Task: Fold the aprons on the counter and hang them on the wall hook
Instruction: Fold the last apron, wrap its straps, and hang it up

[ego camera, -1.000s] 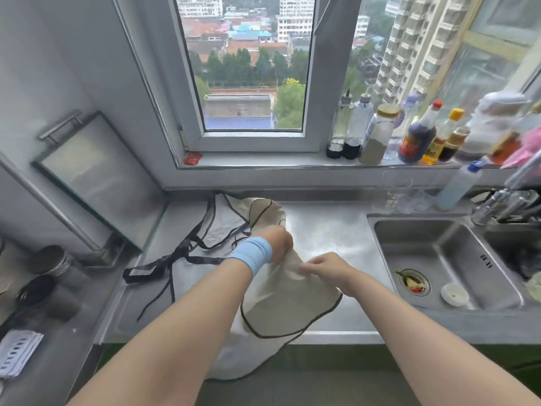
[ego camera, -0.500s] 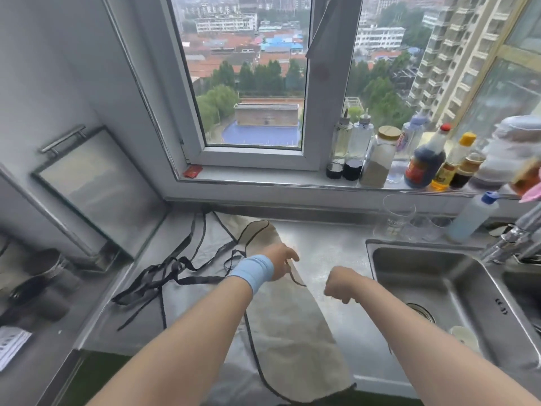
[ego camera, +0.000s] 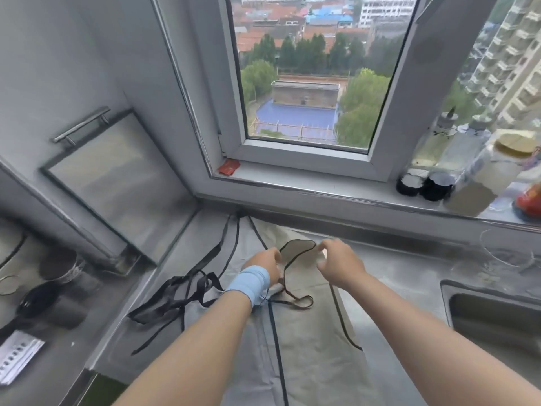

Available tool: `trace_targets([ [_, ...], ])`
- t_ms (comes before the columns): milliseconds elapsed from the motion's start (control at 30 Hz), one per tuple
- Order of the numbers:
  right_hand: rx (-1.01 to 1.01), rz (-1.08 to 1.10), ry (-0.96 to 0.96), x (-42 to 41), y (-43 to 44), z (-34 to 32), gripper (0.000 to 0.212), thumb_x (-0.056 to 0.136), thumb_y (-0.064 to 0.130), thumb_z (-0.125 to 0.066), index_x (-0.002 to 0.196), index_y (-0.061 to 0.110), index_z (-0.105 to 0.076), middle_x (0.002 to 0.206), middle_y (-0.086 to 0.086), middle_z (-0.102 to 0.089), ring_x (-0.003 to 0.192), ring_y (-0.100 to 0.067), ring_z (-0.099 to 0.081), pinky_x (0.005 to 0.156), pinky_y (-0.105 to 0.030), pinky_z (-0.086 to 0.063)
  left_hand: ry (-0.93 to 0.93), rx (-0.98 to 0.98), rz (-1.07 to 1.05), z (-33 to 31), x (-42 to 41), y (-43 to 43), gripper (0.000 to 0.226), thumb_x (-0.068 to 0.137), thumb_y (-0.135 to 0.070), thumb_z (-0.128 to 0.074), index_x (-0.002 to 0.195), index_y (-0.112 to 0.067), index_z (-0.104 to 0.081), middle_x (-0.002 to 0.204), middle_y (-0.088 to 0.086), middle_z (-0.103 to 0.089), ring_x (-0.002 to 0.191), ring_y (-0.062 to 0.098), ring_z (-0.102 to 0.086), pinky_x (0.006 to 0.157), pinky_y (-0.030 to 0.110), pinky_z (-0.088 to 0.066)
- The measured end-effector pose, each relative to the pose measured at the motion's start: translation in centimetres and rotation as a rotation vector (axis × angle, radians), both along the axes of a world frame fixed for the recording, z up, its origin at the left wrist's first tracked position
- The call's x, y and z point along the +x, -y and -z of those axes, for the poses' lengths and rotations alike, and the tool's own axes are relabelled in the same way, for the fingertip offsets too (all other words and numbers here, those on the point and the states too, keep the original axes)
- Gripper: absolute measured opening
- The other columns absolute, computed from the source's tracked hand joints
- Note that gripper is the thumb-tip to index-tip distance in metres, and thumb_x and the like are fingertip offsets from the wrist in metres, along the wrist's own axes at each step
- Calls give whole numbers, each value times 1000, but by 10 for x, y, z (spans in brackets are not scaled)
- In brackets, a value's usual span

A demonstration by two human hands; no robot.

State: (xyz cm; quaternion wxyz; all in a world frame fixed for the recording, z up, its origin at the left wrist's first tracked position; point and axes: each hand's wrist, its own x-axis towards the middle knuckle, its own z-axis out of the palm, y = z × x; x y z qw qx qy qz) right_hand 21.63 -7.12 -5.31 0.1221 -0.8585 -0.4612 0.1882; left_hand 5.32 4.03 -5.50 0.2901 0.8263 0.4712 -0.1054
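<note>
Aprons: beige apron (ego camera: 310, 341) overlapping a grey apron (ego camera: 205, 253), black-trimmed, flat on the steel counter (ego camera: 395, 276) left of the sink (ego camera: 494, 315).
Your left hand (ego camera: 265, 266): pinching the neck loop (ego camera: 295, 253).
Your right hand (ego camera: 341, 263): fingers curled at the loop; grip unclear.
Room: bare counter between apron and sink.

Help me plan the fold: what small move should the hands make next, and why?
Probably lay the neck loop flat onto the beige apron. The left hand and right hand sit at either side of the loop, and the black ties lie loose to the left.
</note>
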Motion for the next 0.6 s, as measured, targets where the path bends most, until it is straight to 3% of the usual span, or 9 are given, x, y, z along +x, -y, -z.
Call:
trace_targets([
  [67,18,-39,134,2,-31,12,37,88,25,-55,125,25,-54,127,-1,-51,118,-25,-48,87,-37,-47,-10,-15,-6,18,8,-29,29,94,-22,-50,123,-28,-53,121,1,-63,105,25,-61,90,35,-50],
  [200,-34,-323,420,-1,-91,44,54,71,6,-62,122,22,-59,123,-8,-55,108,-31,-52,79,-38,-45,6,-87,-1,48,25,-76,43,93,-31,-57,133,-26,-44,131,0,-59,113,24,-59,96,39,-48],
  [300,-150,-365,520,-8,-124,61,38,50,12,-81,85,22,-70,87,-6,-62,78,-29,-57,60,-35,-41,10,-22,49,63,30,-93,58,85,-45,-63,136,-29,-39,138,-4,-47,118,21,-56,94,38,-48],
  [367,-76,-280,519,-6,-140,67,12,62,31,-81,66,23,-73,70,-2,-63,68,-27,-58,55,-31,-44,23,39,63,67,32,-99,73,74,-59,-66,135,-32,-35,135,-3,-40,113,23,-57,87,37,-49],
  [433,-18,-99,413,1,-151,58,24,91,40,-59,83,25,-77,87,-1,-68,88,-27,-61,64,-31,-47,25,89,67,65,36,-104,77,69,-64,-66,134,-36,-34,129,-1,-37,109,25,-56,80,36,-48],
  [500,72,72,283,12,-160,50,29,98,41,-51,96,26,-76,102,-1,-63,102,-26,-56,68,-32,-44,-2,196,96,63,43,-114,60,80,-51,-65,132,-34,-40,127,4,-36,109,27,-54,80,37,-49],
  [600,94,193,246,25,-160,30,28,96,40,-52,92,27,-76,99,-2,-61,96,-28,-61,68,-32,-47,-1,275,20,41,55,-136,29,95,-32,-49,122,-27,-60,124,9,-47,107,31,-57,80,35,-47],
])
